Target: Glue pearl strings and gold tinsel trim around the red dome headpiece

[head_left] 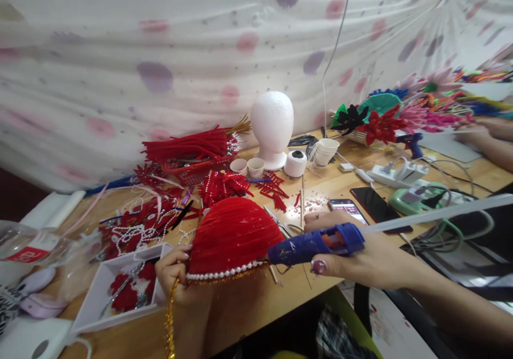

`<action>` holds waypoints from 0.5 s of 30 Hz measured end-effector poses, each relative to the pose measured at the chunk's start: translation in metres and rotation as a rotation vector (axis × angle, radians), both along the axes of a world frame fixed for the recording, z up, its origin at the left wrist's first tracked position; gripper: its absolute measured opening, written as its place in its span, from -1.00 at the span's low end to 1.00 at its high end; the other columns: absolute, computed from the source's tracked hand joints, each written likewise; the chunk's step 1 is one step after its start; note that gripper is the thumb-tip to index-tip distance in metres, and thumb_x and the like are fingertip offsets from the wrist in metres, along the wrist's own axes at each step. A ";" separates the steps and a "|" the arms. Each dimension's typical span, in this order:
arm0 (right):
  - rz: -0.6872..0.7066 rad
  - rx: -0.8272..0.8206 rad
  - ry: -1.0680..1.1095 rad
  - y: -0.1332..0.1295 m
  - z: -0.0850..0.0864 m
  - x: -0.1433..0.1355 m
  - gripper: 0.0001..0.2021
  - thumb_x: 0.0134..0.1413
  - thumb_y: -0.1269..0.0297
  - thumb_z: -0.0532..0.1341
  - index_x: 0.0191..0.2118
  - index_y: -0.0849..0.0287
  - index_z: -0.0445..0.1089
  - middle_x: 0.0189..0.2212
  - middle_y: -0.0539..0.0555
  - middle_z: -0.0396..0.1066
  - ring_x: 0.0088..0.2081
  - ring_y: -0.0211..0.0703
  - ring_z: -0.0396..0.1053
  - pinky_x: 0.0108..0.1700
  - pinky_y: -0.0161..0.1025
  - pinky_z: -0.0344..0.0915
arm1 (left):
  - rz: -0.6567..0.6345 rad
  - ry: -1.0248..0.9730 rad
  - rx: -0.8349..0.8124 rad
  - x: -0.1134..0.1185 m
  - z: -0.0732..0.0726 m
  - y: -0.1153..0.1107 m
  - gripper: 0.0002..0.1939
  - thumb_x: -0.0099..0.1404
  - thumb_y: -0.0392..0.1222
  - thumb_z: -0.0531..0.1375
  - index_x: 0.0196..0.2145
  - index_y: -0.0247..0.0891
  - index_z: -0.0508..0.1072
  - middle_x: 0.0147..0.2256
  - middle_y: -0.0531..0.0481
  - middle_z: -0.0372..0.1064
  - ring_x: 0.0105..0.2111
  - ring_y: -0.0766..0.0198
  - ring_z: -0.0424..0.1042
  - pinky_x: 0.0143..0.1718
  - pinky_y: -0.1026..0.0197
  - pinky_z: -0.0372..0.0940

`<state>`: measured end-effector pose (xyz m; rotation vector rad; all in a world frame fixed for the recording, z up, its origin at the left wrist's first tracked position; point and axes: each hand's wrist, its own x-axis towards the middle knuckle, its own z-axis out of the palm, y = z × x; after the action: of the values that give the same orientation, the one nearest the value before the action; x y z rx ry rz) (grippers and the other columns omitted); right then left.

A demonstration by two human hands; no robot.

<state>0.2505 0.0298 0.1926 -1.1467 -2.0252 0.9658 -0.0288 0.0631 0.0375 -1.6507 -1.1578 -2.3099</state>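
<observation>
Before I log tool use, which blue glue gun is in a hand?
The nearer glue gun, gripped in the right hand and aimed at the red piece. The other glue gun sits unheld beside the large red flower.

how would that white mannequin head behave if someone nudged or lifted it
The white head would probably tip if pushed near the top, since its bulky crown sits above a narrower neck. It is likely light for its size: the matte surface resembles foam. A low nudge might just slide it, given the flared base.

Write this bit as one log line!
left hand: holds red cap | right hand: holds blue glue gun | pearls: along cap's edge
</observation>
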 end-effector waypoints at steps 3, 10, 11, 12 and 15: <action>0.030 -0.052 -0.023 0.003 0.001 -0.005 -0.53 0.11 -0.20 0.28 -0.50 0.14 0.50 -0.62 -0.02 0.37 -0.60 -0.28 0.24 -0.59 -0.34 0.16 | -0.004 0.022 0.039 0.002 0.004 0.002 -0.55 0.37 -0.18 0.24 -0.58 -0.24 0.11 -0.40 0.09 0.30 -0.30 0.29 0.44 -0.28 0.17 0.41; -0.120 -0.129 -0.094 0.004 -0.006 0.001 -0.41 -0.10 -0.39 0.29 -0.49 0.15 0.43 -0.55 0.04 0.36 -0.51 -0.18 0.31 -0.49 -0.26 0.26 | 0.021 0.049 0.079 -0.001 0.003 0.006 -0.53 0.36 -0.16 0.26 -0.59 -0.24 0.11 -0.42 0.11 0.31 -0.33 0.31 0.44 -0.31 0.20 0.40; -0.143 -0.147 -0.102 0.003 -0.008 0.003 -0.41 -0.13 -0.39 0.30 -0.48 0.15 0.43 -0.53 0.05 0.38 -0.49 -0.16 0.33 -0.48 -0.25 0.28 | 0.027 0.043 0.091 -0.001 0.003 0.006 -0.53 0.36 -0.16 0.26 -0.59 -0.24 0.12 -0.43 0.11 0.31 -0.34 0.31 0.44 -0.31 0.20 0.39; -0.161 -0.166 -0.103 0.003 -0.010 0.005 -0.41 -0.15 -0.39 0.30 -0.47 0.15 0.43 -0.51 0.07 0.39 -0.48 -0.14 0.33 -0.47 -0.24 0.29 | 0.031 0.040 0.099 -0.001 0.002 0.007 -0.54 0.37 -0.15 0.26 -0.59 -0.24 0.13 -0.44 0.11 0.31 -0.35 0.32 0.44 -0.32 0.21 0.39; -0.191 -0.223 -0.080 0.002 -0.014 0.011 -0.41 -0.17 -0.41 0.29 -0.53 0.12 0.39 -0.55 0.06 0.34 -0.50 -0.16 0.28 -0.52 -0.25 0.22 | 0.034 0.047 0.086 -0.003 -0.003 0.007 -0.62 0.38 -0.13 0.26 -0.54 -0.27 0.26 -0.43 0.10 0.34 -0.37 0.31 0.44 -0.35 0.21 0.39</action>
<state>0.2611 0.0314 0.1784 -1.4899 -1.8616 1.0821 -0.0319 0.0705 0.0347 -1.6333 -1.0542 -2.2546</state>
